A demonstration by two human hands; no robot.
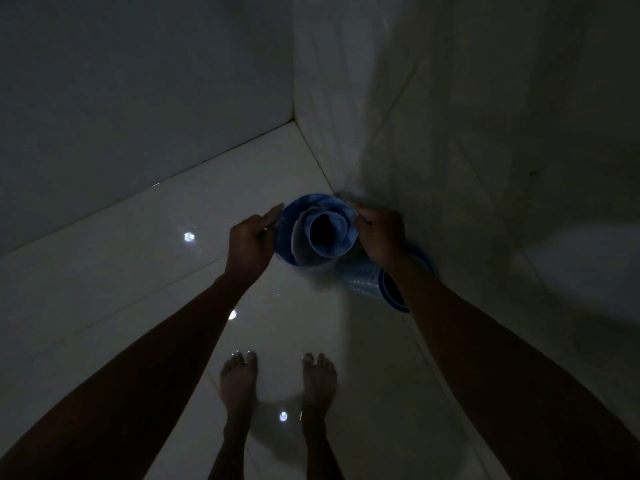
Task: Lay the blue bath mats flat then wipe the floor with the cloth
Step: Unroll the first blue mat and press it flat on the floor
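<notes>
A rolled blue bath mat [317,233] stands on end in the corner of a dim tiled room, its open spiral end facing up at me. My left hand [252,242] grips its left rim and my right hand [379,235] grips its right rim. A second rolled blue mat [367,277] with a bumpy surface lies on its side on the floor just behind and under my right wrist, against the wall. No cloth is visible.
Glossy white floor tiles [166,271] reflect small light spots. Two tiled walls [450,133] meet at the corner right behind the mats. My bare feet [277,382] stand on the floor a short step in front of the mats.
</notes>
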